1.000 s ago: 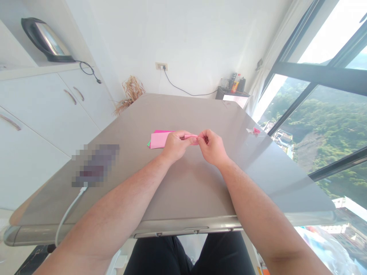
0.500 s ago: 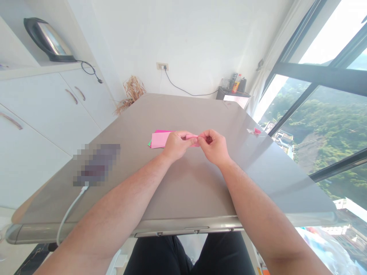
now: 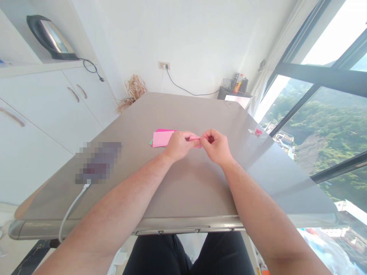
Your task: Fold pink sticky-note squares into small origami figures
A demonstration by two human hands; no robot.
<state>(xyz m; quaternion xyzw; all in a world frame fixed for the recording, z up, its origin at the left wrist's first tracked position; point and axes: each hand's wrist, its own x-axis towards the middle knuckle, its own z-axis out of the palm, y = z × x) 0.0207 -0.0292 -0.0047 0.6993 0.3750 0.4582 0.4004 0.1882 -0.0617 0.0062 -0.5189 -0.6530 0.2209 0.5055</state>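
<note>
Between my two hands, over the middle of the table, is a small folded piece of pink paper (image 3: 195, 138). My left hand (image 3: 180, 146) is closed on its left part, thumb on top. The fingertips of my right hand (image 3: 215, 146) pinch its right end. Just left of my left hand lie flat sheets of coloured paper (image 3: 162, 139): light pink on top, with darker pink and green edges showing beneath. My left hand partly covers these sheets. The exact folds of the held paper are hidden by my fingers.
The grey table (image 3: 195, 191) spans the view. A blurred-out dark object (image 3: 99, 162) with a white cable (image 3: 70, 206) lies at the left. Small red and white scraps (image 3: 256, 131) lie at the right, near the window. A kettle (image 3: 53, 38) stands on the left shelf.
The view has shifted slightly. Both hands keep their grip on the pink paper, with only small finger movement.
</note>
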